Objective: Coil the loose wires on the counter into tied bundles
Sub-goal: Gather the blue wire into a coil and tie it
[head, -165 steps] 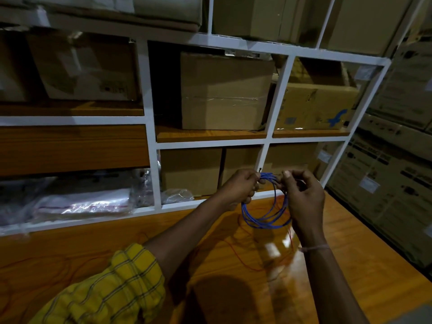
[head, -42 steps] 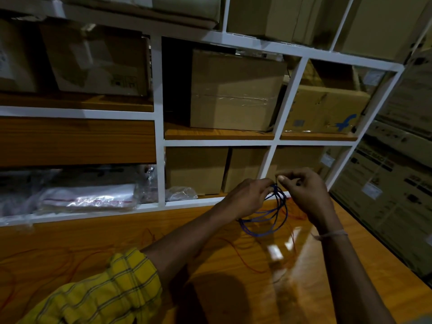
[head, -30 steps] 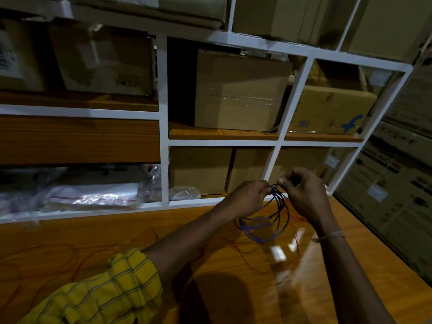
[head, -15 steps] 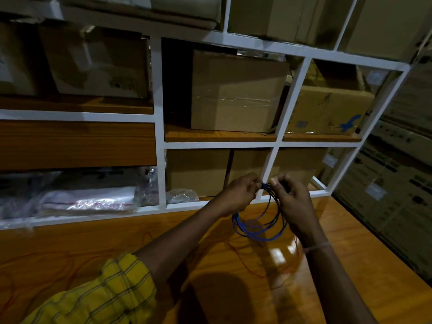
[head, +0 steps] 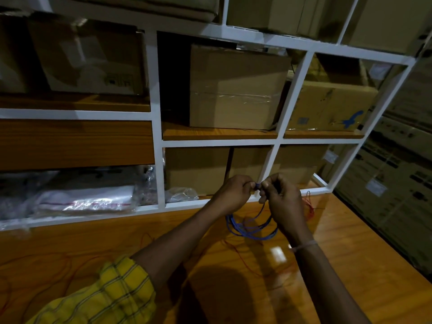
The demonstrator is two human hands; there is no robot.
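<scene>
A coil of blue wire [head: 250, 230] hangs in several loops above the wooden counter [head: 350, 265]. My left hand [head: 233, 192] and my right hand [head: 281, 197] pinch the top of the coil together, fingertips almost touching, in front of the white shelf frame. Thin red wire [head: 308, 206] lies loose on the counter to the right of my right hand. More red wire [head: 58, 267] trails across the counter's left side.
A white shelf frame [head: 156, 127] holds several cardboard boxes [head: 236, 90] behind the counter. Plastic-wrapped packages [head: 88, 199] fill the lower left bay. Stacked printed cartons [head: 397, 183] stand along the right side.
My hands have drawn closer together at the top of the blue coil. The loops hang lower and flatter than before, and the view has shifted slightly.
</scene>
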